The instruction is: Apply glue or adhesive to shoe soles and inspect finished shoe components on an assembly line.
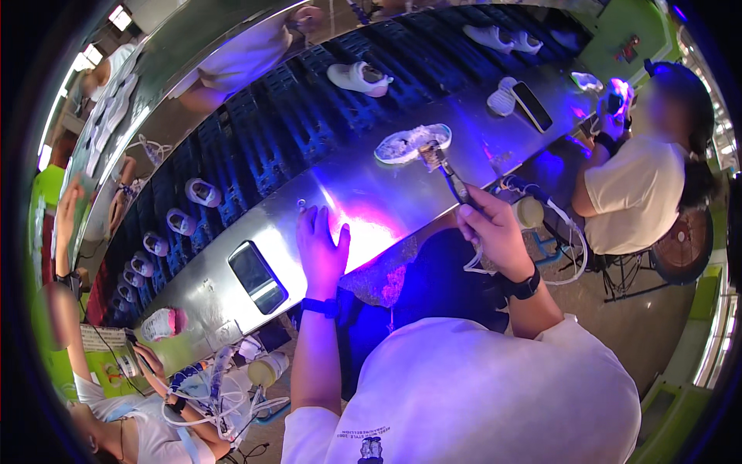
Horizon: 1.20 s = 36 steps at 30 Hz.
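Note:
My right hand point(498, 232) is closed around the handle of a brush point(450, 176). The brush head meets the right end of a white shoe sole point(398, 146), which lies on the metal bench with its inner side up and looks whitish and uneven inside. My left hand point(322, 255) rests at the bench with fingers stretched out and nothing in them, beside a bright violet-lit patch. Near its fingertips is a small round metal piece point(301, 203). To its left lies a dark-screened phone point(257, 277).
Beyond the metal bench point(340, 182) runs a dark slatted conveyor point(255, 143) carrying several white shoes, one of them a sneaker point(360, 78). Another phone point(532, 107) lies far right, near a seated co-worker point(641, 185). A second co-worker point(147, 425) reaches in at lower left, near tangled white cords point(220, 398).

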Available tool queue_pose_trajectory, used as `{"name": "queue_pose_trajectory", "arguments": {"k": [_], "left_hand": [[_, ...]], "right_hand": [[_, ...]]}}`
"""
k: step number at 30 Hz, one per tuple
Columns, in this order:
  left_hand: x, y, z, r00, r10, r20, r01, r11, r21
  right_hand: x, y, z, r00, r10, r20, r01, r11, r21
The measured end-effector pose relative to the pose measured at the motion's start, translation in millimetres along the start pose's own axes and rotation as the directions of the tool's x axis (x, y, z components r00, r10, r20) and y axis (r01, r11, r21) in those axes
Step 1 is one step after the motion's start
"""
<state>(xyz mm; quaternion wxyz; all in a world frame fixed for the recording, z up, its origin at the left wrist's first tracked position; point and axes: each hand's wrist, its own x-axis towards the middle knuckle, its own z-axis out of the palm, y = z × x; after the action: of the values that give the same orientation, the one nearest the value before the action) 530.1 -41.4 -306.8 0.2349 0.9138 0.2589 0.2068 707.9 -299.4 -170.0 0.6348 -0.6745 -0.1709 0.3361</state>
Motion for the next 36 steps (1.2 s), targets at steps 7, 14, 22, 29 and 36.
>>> {"name": "queue_pose_trajectory", "arguments": {"k": [7, 14, 22, 29, 36], "left_hand": [[0.8, 9.5, 5.7, 0.998, -0.008, -0.063, 0.004, 0.998, -0.061], [0.8, 17.4, 4.6, 0.997, -0.040, -0.070, 0.037, 0.998, -0.048], [3.2, 26.4, 3.7, 0.996, -0.029, -0.088, 0.019, 0.994, -0.110], [17.9, 114.2, -81.0, 0.944, -0.030, -0.327, -0.088, 0.937, -0.339], [31.6, 170.4, -120.5, 0.911, 0.173, -0.374, -0.266, 0.939, -0.215]], "right_hand": [[-22.0, -39.2, 2.5, 0.991, -0.052, 0.120, 0.043, 0.996, 0.076], [-25.2, -52.7, 1.9, 0.986, -0.142, 0.088, 0.141, 0.990, 0.016], [-27.7, -53.1, -8.9, 0.977, -0.204, 0.063, 0.206, 0.978, -0.025], [-31.5, -43.5, -12.7, 0.985, -0.164, 0.049, 0.166, 0.985, -0.044], [-39.4, -32.2, -2.3, 0.986, -0.141, 0.087, 0.155, 0.969, -0.192]]}}
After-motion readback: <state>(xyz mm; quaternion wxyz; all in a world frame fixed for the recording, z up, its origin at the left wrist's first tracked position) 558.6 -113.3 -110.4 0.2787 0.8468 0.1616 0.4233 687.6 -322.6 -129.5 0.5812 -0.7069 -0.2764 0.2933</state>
